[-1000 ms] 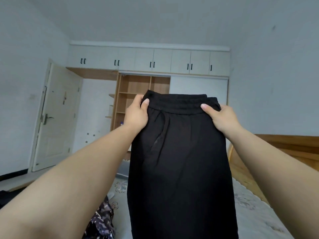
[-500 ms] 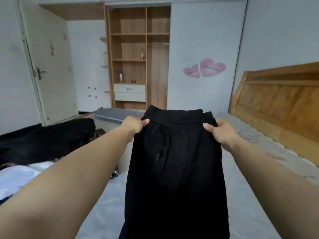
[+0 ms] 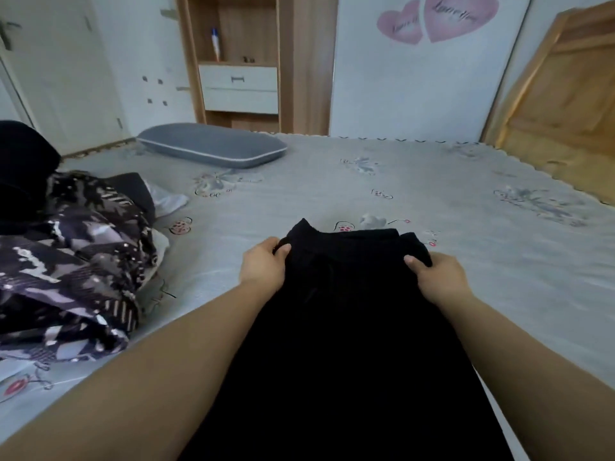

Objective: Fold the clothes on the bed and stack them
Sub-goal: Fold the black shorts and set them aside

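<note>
Black trousers (image 3: 349,327) are lying lengthwise over the grey bedspread (image 3: 432,201), waistband farthest from the person. The left hand (image 3: 264,266) is pinching the waistband's left corner; the right hand (image 3: 437,277) is gripping its right corner. Patterned clothes (image 3: 73,261) are piling at left, well apart.

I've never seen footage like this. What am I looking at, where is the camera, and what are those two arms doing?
There is no machine here: a person wears a camera on the head, looking forward and down. The left hand and right hand each grip the waistband of a black fabric garment. It is held over a grey flower-printed bed cover. To the left lies a crumpled dark patterned garment beside other unfolded clothes, and a flat grey pillow sits farther back.
</note>
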